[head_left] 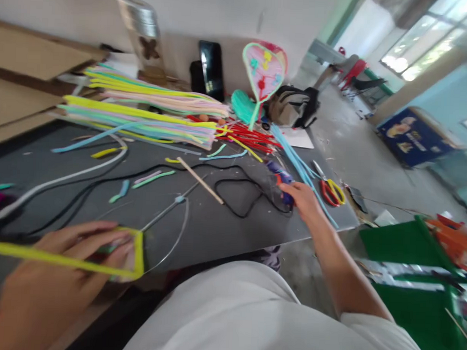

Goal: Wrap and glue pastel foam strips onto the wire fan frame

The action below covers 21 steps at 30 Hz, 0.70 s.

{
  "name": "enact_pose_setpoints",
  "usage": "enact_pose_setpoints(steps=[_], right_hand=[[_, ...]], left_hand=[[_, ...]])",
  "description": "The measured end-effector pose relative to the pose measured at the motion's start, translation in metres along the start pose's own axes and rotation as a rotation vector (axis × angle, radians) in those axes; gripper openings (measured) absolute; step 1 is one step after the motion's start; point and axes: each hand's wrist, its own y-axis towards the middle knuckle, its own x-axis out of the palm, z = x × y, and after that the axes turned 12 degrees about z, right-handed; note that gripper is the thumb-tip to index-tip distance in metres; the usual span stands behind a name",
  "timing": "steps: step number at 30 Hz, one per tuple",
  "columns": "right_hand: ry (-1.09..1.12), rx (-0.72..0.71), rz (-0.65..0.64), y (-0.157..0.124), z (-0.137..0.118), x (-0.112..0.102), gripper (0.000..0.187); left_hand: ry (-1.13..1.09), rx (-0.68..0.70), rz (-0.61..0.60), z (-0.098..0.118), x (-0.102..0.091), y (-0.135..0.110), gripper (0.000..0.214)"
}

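Observation:
My left hand [63, 263] is at the near left edge of the dark table [231, 231], fingers closed on a yellow-green pipe cleaner [98, 264] bent around a thin wire hoop [176, 234]. My right hand [304, 196] reaches far right across the table and rests on a blue and orange glue gun [282, 179] whose black cord [236, 190] loops over the tabletop. The fingers curl down over the glue gun; the grip is blurred. A wooden stick [200, 180] lies between the two hands.
Bundles of coloured pipe cleaners [143, 114] lie across the back. Red and yellow pliers [331, 189] sit by the right edge. A pink heart-shaped fan [265, 70], a black phone [210, 71], a bag [294, 105] and a jar [145, 29] stand behind. Green sheets [404, 244] lie at right.

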Motion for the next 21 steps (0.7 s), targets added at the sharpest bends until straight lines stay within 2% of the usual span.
enact_pose_setpoints(steps=[2, 3, 5, 7, 10, 13, 15, 19, 21], right_hand=[[0.179, -0.034, -0.038, -0.01, -0.011, -0.003, 0.041], [0.385, -0.043, -0.027, -0.015, -0.017, -0.004, 0.038], [0.582, 0.022, -0.216, -0.024, -0.03, 0.001, 0.032], [0.593, 0.051, -0.438, -0.033, -0.042, 0.013, 0.025], [0.52, 0.026, -0.637, -0.053, -0.062, 0.04, 0.025], [0.418, -0.015, -0.739, -0.076, -0.078, 0.067, 0.031], [0.363, -0.035, -0.791, -0.086, -0.083, 0.08, 0.033], [0.343, -0.067, -0.833, -0.09, -0.081, 0.088, 0.029], [0.375, -0.032, -0.868, -0.089, -0.081, 0.089, 0.03]], left_hand=[[0.106, 0.017, -0.029, 0.014, -0.008, 0.005, 0.021], [0.123, 0.001, -0.07, 0.02, -0.011, 0.008, 0.021], [0.128, -0.021, -0.071, 0.028, -0.015, 0.015, 0.023], [0.136, -0.029, -0.101, 0.029, -0.016, 0.021, 0.022], [0.145, -0.023, -0.149, 0.029, -0.018, 0.026, 0.018], [0.141, -0.028, -0.14, 0.031, -0.02, 0.027, 0.013], [0.144, -0.029, -0.092, 0.035, -0.022, 0.026, 0.01], [0.118, -0.06, 0.004, 0.045, -0.023, 0.016, 0.008], [0.098, -0.078, 0.031, 0.05, -0.021, 0.01, 0.008]])
